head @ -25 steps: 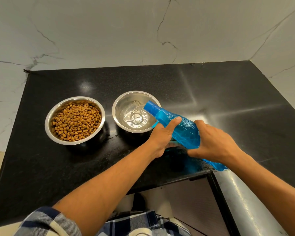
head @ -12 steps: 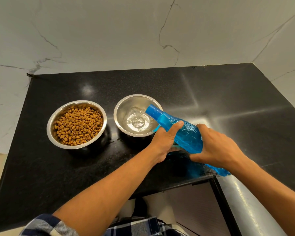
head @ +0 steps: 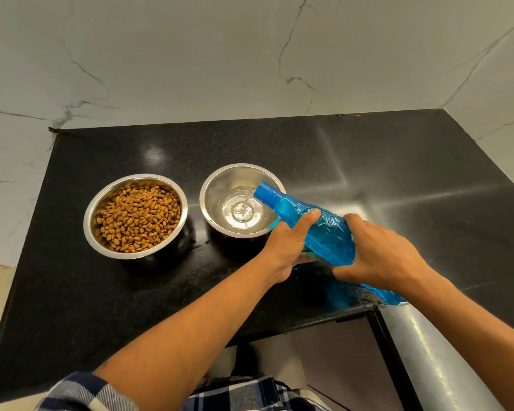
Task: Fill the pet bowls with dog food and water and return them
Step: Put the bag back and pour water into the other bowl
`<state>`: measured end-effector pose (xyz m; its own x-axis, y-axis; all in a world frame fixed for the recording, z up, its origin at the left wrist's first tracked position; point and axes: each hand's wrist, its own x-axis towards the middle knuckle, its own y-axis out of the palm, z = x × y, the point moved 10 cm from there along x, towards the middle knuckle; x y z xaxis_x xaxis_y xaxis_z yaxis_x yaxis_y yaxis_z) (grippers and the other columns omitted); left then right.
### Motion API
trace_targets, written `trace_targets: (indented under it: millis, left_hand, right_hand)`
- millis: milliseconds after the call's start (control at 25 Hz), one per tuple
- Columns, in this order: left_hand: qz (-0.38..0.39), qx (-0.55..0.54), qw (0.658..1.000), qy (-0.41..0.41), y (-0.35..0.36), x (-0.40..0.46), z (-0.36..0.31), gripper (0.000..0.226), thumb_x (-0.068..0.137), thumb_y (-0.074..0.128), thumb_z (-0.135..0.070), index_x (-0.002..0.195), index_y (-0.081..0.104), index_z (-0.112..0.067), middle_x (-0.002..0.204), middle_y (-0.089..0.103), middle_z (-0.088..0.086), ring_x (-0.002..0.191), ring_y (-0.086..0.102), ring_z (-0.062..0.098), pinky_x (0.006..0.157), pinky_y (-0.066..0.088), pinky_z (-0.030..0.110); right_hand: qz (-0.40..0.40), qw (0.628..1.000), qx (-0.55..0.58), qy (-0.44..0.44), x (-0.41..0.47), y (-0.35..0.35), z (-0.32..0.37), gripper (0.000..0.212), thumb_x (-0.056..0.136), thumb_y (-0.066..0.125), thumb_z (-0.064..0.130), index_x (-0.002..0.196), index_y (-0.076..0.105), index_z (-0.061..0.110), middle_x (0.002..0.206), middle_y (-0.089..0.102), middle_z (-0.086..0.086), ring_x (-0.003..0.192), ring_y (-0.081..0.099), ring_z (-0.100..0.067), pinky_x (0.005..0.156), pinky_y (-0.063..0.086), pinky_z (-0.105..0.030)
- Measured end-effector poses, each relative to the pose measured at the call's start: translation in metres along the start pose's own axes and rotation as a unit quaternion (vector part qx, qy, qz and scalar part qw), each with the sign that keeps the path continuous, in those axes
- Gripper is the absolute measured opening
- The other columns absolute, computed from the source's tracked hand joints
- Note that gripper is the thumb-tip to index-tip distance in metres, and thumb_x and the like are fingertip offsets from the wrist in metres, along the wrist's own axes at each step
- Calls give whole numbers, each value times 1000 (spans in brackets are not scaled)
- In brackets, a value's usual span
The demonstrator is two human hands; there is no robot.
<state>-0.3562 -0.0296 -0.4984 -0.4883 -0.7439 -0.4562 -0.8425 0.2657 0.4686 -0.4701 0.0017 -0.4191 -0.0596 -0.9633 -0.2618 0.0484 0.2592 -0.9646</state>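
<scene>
Black counter [head: 398, 173]: right hand [head: 380, 256] hides blue bottle [head: 324, 232] base.

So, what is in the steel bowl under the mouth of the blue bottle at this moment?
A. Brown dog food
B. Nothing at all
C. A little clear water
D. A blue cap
C. The right steel bowl holds a shallow pool of clear water under the neck of the tilted blue bottle; the dog food fills the left steel bowl.
</scene>
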Motion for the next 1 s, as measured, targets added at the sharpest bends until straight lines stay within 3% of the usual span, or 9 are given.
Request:
trace_targets:
  millis: [1000]
  left_hand:
    - [7, -17, 1000, -4, 1, 2, -1, 23, 97, 64, -41, 115, 60, -28, 124, 69, 7, 119, 66, 28, 95, 58, 51]
  right_hand:
    - [17, 1000, -16, 8, -1, -7, 3, 66, 64, 71, 59, 113, 42, 26, 88, 56, 10, 69, 55, -15, 47, 33, -23]
